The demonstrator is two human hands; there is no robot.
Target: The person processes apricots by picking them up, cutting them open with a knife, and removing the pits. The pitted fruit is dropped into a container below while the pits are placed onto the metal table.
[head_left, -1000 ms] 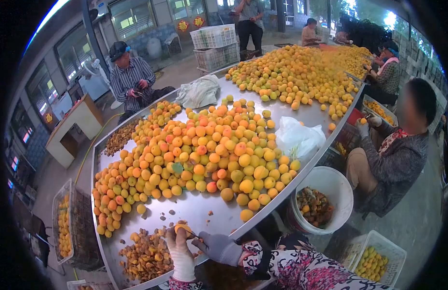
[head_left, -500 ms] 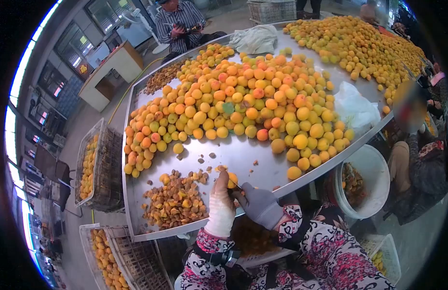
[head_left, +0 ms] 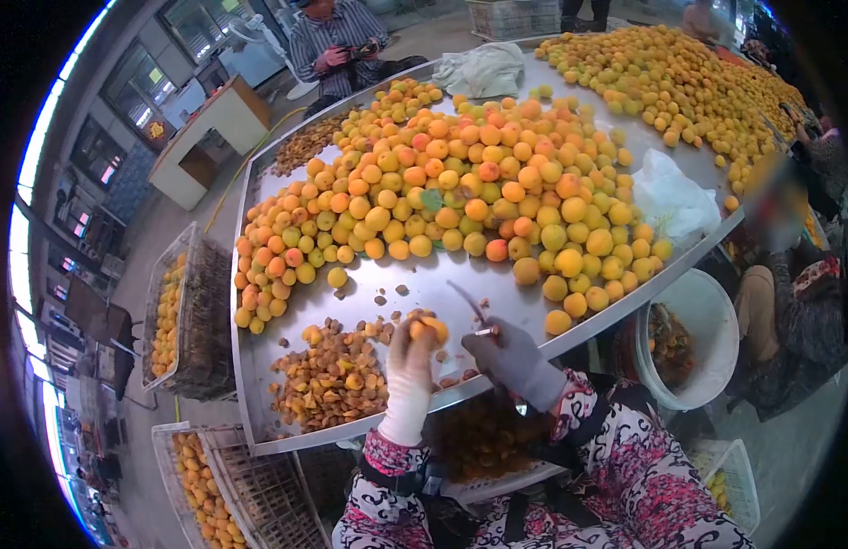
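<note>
Gripping an apricot (head_left: pixel 429 327) in pinched, white-gloved fingers, the left hand (head_left: pixel 410 352) holds it just above the steel table's (head_left: pixel 424 284) near edge. Beside it, the grey-gloved right hand (head_left: pixel 508 352) is fisted around a knife (head_left: pixel 467 303), blade angled up-left. Pits (head_left: pixel 328 380) lie heaped nearby.

table (head_left: pixel 424 288): glossy smooth metal | bucket (head_left: pixel 708 316): white plastic | gloves (head_left: pixel 410 375): cloth
</note>
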